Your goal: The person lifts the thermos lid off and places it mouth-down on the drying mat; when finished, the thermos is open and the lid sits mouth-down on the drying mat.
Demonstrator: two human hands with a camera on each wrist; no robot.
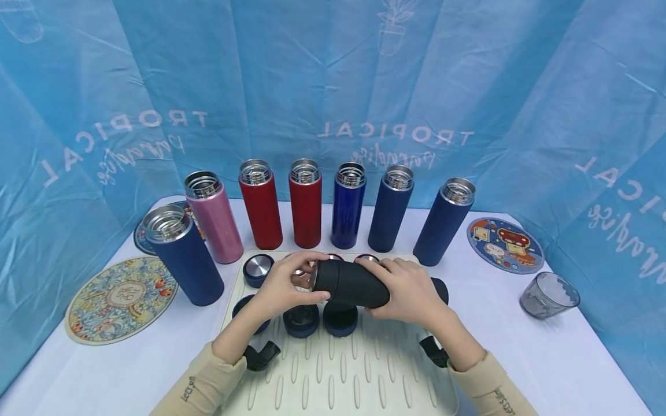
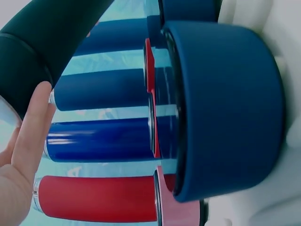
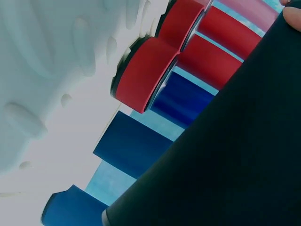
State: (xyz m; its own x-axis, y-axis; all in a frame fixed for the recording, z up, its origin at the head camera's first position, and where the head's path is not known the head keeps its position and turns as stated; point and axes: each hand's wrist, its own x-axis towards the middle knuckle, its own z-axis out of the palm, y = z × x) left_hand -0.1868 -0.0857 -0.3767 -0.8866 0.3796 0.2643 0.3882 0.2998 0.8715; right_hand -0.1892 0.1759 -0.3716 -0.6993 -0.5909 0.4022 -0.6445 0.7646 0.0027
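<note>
Gripping the black flask (image 1: 354, 283) sideways, right hand (image 1: 411, 289) wraps its body, left hand (image 1: 286, 283) pinches the lid end; rigid, smooth, probably slippery.

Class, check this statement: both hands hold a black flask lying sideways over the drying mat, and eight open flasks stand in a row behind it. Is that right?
Not quite. The head view shows seven open flasks standing behind, not eight: one pink, two red and four blue. The rest holds: the left hand and right hand hold the black flask sideways over the drying mat.
</note>
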